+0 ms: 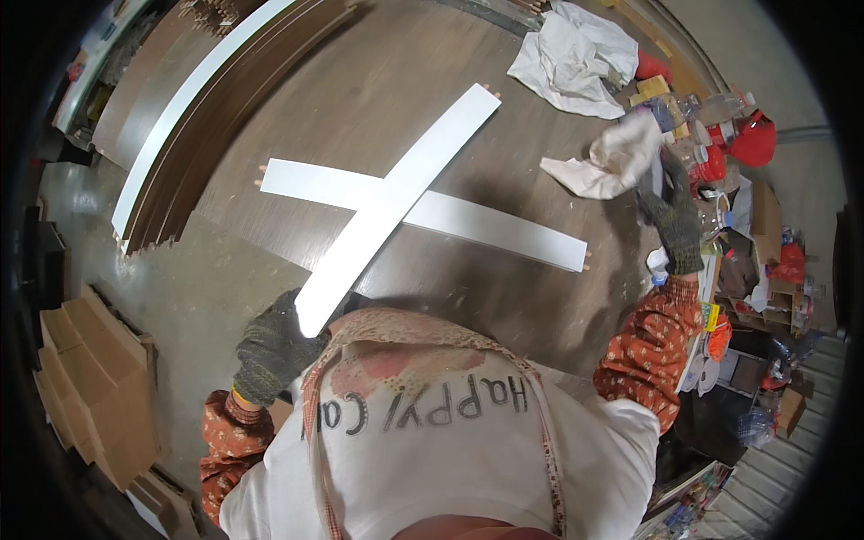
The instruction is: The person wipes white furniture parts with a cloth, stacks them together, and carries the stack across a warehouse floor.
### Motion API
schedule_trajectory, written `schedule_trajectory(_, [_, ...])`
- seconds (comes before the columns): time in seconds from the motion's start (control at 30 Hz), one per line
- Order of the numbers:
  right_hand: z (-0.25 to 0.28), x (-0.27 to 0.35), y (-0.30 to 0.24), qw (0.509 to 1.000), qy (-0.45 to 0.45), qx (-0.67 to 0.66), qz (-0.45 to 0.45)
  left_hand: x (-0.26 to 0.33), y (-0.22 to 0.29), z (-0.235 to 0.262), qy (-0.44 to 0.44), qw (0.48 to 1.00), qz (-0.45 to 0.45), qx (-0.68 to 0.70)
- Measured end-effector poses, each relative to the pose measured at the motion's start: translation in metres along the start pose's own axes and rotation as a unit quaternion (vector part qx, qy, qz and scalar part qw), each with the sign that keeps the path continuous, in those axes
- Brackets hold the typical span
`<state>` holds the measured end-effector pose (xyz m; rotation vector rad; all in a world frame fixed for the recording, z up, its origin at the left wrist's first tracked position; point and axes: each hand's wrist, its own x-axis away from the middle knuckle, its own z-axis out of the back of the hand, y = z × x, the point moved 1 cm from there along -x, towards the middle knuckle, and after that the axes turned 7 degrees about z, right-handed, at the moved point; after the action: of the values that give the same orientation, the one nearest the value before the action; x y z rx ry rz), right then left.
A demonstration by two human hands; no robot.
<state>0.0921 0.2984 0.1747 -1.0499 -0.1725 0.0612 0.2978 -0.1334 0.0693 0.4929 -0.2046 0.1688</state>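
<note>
Two white slats lie crossed on a brown wood-grain table. The upper slat runs from the far side down to my left hand, which wears a dark knitted glove and is closed at its near end; the fingers are partly hidden by the slat. Beneath it, the lower slat stretches from left to right, with small brown pegs showing at its ends. On the right, my right hand, in the same kind of glove, grips a crumpled white cloth lifted over the table's right side.
A stack of long boards with a white top one stands at the left. Another white cloth lies at the far right, near plastic bottles and a red container. Flattened cardboard leans at the lower left.
</note>
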Motion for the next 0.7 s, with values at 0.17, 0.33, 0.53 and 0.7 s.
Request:
schedule_trajectory(0.17, [-0.134,-0.044,-0.031,0.803,-0.022,0.277,0.527,0.000,0.001,0.009,-0.013,1.000,-0.002,0.001])
schedule_trajectory(0.33, [-0.167,-0.059,-0.056,0.738,-0.138,0.404,0.524,0.017,0.002,0.006,0.000,1.000,-0.008,0.008])
schedule_trajectory(0.53, [-0.063,-0.155,-0.005,0.742,0.122,0.657,-0.057,0.021,-0.002,0.012,0.004,0.998,0.009,-0.059])
schedule_trajectory(0.7, [-0.154,-0.086,-0.038,0.762,0.048,0.408,0.501,0.019,0.004,0.017,0.007,0.995,0.039,-0.087])
